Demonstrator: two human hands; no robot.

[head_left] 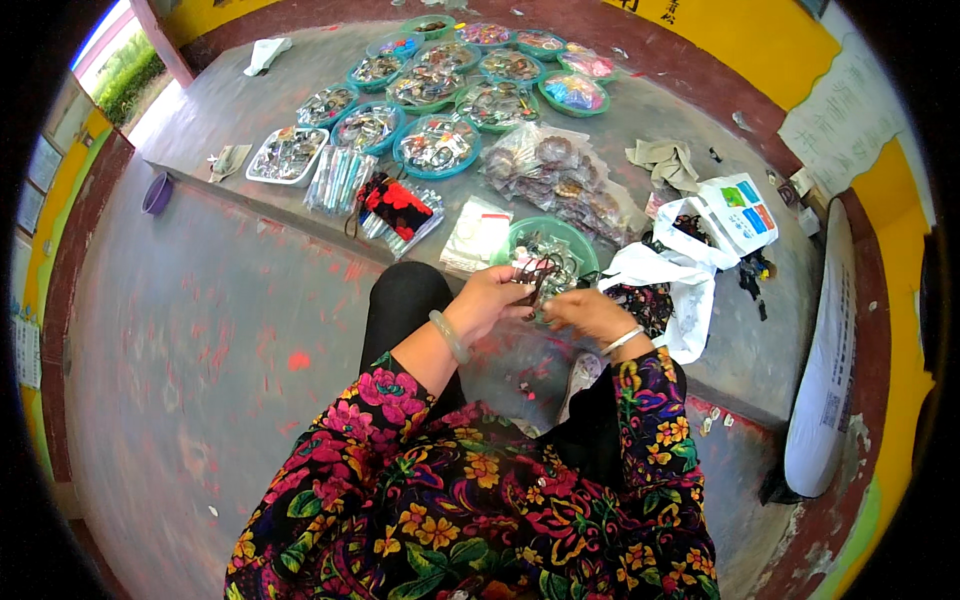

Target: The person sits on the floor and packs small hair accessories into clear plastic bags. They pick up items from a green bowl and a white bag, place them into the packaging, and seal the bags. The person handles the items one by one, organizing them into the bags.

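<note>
My left hand (pixel 488 303), with a pale bangle at the wrist, is closed around a small bunch of dark hair ties (pixel 541 272). Close on its right, my right hand (pixel 592 314) has its fingers drawn together in a pinch; what is between them is too small to make out. Just beyond both hands stands a green basin (pixel 574 237) with small clear packets in it, partly covered by my fingers. By my right hand, a white plastic bag (pixel 692 318) lies open with dark, colour-flecked items inside.
Several basins of packaged goods, among them a blue basin (pixel 436 147), fill the raised ledge. Nearer are a white tray (pixel 284 157), a red-and-black pouch (pixel 396 208), a stack of clear bags (pixel 478 232) and a heap of bagged brown items (pixel 570 175). A long wrapped board (pixel 822 370) leans at right.
</note>
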